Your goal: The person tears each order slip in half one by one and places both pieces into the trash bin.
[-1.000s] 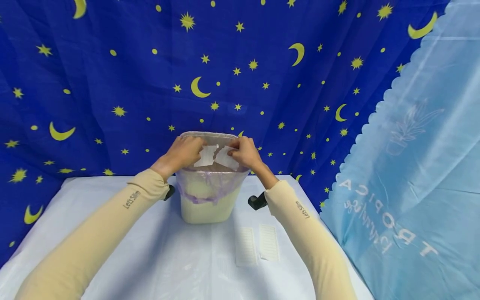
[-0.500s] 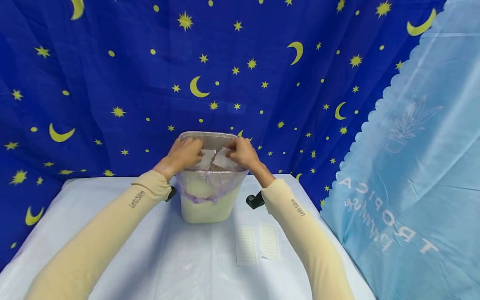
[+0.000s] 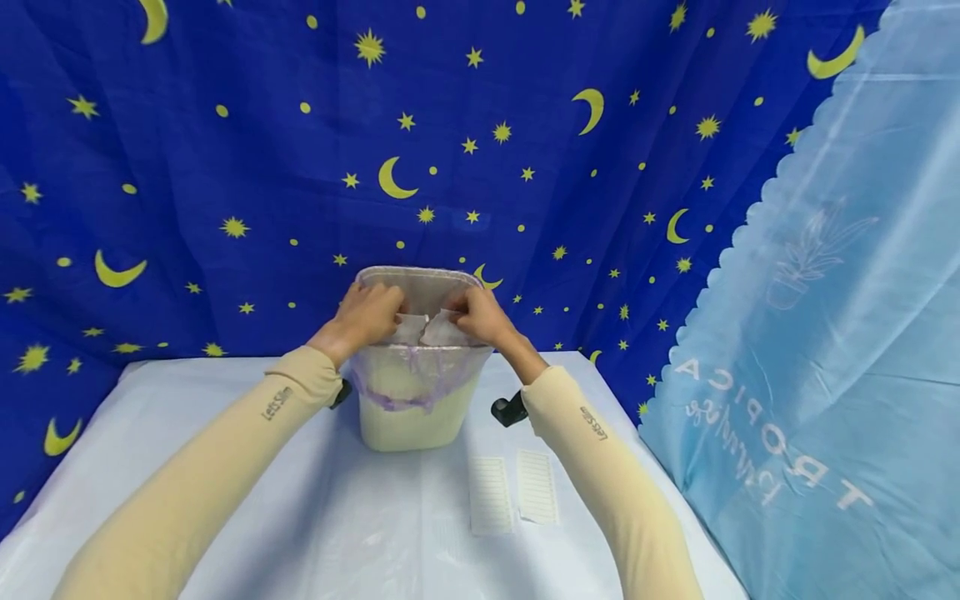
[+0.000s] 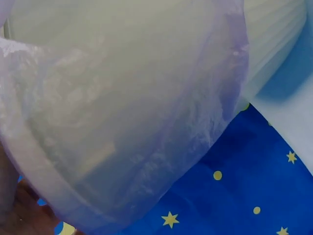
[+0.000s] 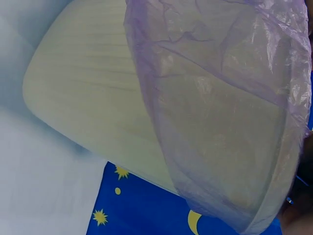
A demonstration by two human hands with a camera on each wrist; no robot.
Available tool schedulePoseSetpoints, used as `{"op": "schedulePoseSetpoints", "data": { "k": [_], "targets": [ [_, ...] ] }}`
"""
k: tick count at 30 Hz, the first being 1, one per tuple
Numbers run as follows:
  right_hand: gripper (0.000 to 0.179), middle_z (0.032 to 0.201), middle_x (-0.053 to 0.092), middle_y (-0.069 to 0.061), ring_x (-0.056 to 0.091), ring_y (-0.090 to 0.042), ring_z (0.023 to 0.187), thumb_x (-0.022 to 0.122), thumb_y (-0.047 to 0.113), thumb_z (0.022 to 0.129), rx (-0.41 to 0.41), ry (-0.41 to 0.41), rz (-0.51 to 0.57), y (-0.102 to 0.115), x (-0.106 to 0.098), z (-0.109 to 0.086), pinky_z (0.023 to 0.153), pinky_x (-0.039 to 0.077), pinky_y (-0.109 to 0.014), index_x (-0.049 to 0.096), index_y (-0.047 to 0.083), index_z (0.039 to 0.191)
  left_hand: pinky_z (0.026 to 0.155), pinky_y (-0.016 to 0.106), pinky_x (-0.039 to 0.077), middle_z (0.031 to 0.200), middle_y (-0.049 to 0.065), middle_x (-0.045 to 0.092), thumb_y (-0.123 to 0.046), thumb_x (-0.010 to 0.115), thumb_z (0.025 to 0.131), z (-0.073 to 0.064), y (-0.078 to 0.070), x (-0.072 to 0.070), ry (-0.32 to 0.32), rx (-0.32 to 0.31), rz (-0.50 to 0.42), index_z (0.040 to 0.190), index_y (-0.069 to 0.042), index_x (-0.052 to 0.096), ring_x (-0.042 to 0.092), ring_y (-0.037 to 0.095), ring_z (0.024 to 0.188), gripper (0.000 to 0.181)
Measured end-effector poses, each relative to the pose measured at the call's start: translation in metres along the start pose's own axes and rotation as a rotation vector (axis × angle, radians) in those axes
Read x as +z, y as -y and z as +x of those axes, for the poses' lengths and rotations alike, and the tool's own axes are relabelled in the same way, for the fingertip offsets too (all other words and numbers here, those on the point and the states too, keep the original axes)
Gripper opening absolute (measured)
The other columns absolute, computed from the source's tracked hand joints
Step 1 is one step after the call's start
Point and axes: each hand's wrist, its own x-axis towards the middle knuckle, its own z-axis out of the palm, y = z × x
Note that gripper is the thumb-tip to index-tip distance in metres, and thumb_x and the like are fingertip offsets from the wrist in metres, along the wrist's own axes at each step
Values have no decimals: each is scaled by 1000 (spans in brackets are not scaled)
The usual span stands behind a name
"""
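A cream trash bin (image 3: 411, 425) stands upright on the table, its rim lined with a thin purple plastic bag (image 3: 420, 379). Over its left rim reaches my left hand (image 3: 371, 312), pinching a torn piece of white paper (image 3: 408, 328) inside the mouth. From the right side my right hand (image 3: 483, 315) pinches a second torn paper piece (image 3: 442, 330), its ragged edge facing the first. The front rim hides the lower part of both pieces. Bag and bin wall fill most of both wrist views, with only bits of the hands showing at the edges.
Two lined paper slips (image 3: 491, 496) lie side by side on the white-covered table (image 3: 360, 517), in front and to the right of the bin. Behind hangs a blue curtain (image 3: 262, 192) with moons and stars; a light blue cloth (image 3: 817, 333) hangs at right.
Both hands have sunk a little deeper into the bin's mouth, taking the torn paper pieces down with them, so less of each piece shows. The slips on the table have stayed put.
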Motion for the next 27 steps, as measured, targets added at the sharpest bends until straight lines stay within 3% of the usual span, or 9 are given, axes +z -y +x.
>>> {"op": "schedulePoseSetpoints", "data": {
  "k": [6, 11, 16, 19, 23, 27],
  "targets": [
    [21, 88, 74, -16, 58, -13, 71, 60, -8, 78, -25, 38, -4, -1, 4, 0, 68, 47, -21, 74, -6, 94, 88, 55, 45, 95, 11, 74, -4, 69, 80, -5, 0, -3, 9, 38, -45, 97, -6, 75, 69, 31, 91, 19],
    [18, 89, 75, -14, 60, -11, 71, 64, -3, 80, 13, 56, 21, 1, 7, 0, 68, 48, -20, 76, -4, 93, 78, 49, 47, 86, 5, 74, -4, 67, 79, -8, 0, -3, 5, 72, -66, 93, -7, 76, 68, 24, 79, 17],
    [15, 89, 75, -12, 66, -14, 77, 68, 2, 83, 49, 28, 25, 1, 6, -4, 74, 53, -25, 77, 0, 94, 67, 41, 46, 80, 2, 72, -3, 66, 80, -4, 0, 1, -19, 102, -56, 88, -7, 76, 59, 17, 65, 14],
    [11, 87, 75, -11, 66, -16, 75, 69, 4, 85, 52, -59, 43, 3, 8, -9, 70, 53, -25, 77, 1, 91, 57, 34, 42, 67, 0, 65, -5, 66, 84, -2, -1, 6, -48, 136, -61, 80, -7, 74, 52, 13, 56, 10],
    [8, 82, 74, -9, 63, -15, 69, 70, 6, 86, 10, -240, 92, 8, 11, -19, 63, 49, -22, 76, 1, 87, 53, 30, 36, 56, -3, 54, -7, 67, 87, -6, -6, 9, -163, 209, -60, 73, -11, 70, 49, 13, 52, 15],
    [7, 80, 73, -9, 65, -18, 72, 71, 7, 85, -82, -440, 128, 13, 15, -35, 65, 49, -28, 75, 1, 84, 68, 40, 42, 71, 0, 69, -14, 69, 89, -17, -20, 14, -335, 307, -19, 82, -11, 75, 59, 20, 71, 9]
  ]
}}
